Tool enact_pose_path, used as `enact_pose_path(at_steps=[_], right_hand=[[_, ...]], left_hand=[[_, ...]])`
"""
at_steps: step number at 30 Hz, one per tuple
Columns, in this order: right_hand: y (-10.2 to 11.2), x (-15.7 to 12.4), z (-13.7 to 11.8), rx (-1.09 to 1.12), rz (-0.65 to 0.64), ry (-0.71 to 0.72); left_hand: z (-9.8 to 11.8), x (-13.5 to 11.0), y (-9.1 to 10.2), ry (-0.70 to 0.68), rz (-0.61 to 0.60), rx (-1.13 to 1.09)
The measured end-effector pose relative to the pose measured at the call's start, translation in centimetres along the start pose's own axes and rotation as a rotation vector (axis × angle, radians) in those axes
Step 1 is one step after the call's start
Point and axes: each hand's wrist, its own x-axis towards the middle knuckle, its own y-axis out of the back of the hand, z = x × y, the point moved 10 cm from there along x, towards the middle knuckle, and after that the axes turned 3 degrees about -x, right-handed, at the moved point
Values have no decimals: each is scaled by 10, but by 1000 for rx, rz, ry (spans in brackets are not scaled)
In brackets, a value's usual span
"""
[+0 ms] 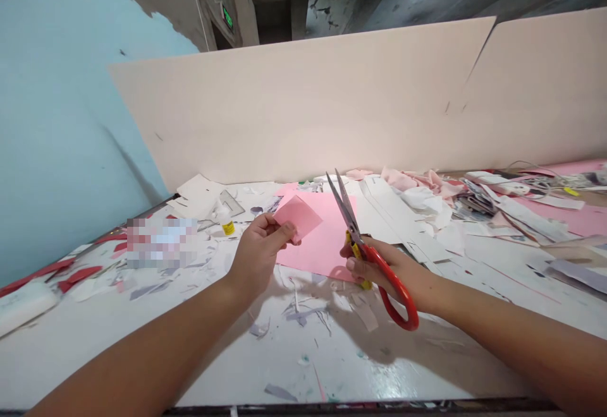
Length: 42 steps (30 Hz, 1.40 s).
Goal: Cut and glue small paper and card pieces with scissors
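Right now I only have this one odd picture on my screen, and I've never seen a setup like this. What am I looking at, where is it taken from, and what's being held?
There's no machine here. These are a person's own bare arms, seen from a single camera worn on their head and looking forward and down. The left hand pinches a small piece of pink paper. The right hand holds red-handled scissors with the blades open. Beneath them lies a larger pink sheet on a white work table strewn with paper scraps. A small yellow-labelled bottle stands further back, and a pale upright board runs behind the table.
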Motion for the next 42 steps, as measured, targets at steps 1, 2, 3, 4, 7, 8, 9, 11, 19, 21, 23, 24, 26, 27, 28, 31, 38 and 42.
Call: enact_pose_path(at_steps=[1,2,3,4,7,8,9,11,19,21,23,24,26,27,28,31,38,42], right_hand=[[0,0,1,7,-10,-18],[0,-1,1,3,-26,-19],[-1,-2,-1,-13,-41,-6],[-2,-3,-5,-39,-54,19],[-8,-9,-18,-145,-95,134],[-10,-11,-21,-169,-111,162],[-13,-13,-23,-185,-125,179],[-16,-15,-23,-209,-135,193],[-16,-13,-15,-288,-100,152],[-16,-12,-14,-286,-99,143],[-17,-12,-14,-291,-99,138],[-18,-12,-14,-296,-99,134],[-18,-12,-14,-313,-99,129],[-18,-12,-14,-321,-99,130],[-18,-12,-15,-328,-95,133],[-18,-13,-18,-339,-85,152],[-18,-13,-20,-313,-78,162],[-17,-13,-20,-333,-74,139]], left_hand=[[2,0,1,-8,12,-4],[3,0,2,-13,20,-9],[4,0,2,-18,25,-12],[5,0,3,-21,31,-13],[6,-1,5,-27,55,-8],[6,-1,5,-28,60,-4],[5,-1,6,-27,64,0],[4,-1,6,-18,65,11],[3,-4,1,-29,44,37],[3,-4,0,-27,40,36],[2,-4,0,-28,41,35],[2,-4,0,-30,41,35],[2,-4,0,-37,37,35],[3,-4,0,-41,34,35],[3,-4,0,-43,31,40],[3,-4,2,-54,39,66],[4,-4,1,-62,36,82],[5,-4,-1,-76,8,39]])
